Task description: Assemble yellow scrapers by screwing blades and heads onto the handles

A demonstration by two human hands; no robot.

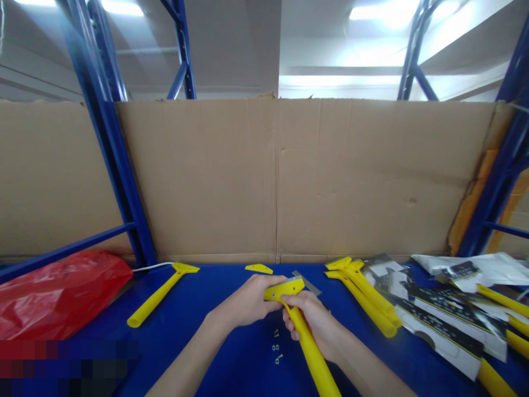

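Note:
A yellow scraper (308,344) is held between both hands, its head up and its tube handle slanting down to the bottom edge. My left hand (257,299) grips the left end of the head, fingers closed on it. My right hand (311,315) is wrapped round the neck just under the head, thumb on top. Behind the head, a thin metal blade (309,284) lies on the blue table. A loose yellow plate (259,269) lies just beyond my left hand. Several small metal screws or nuts (276,348) lie on the table below the hands.
One yellow scraper (155,296) lies at the left, near a red plastic bag (74,292). Several yellow scrapers (366,295) are piled at the right beside black and white packages (442,333). A cardboard wall (276,182) and blue posts (119,165) stand behind the blue table (231,364).

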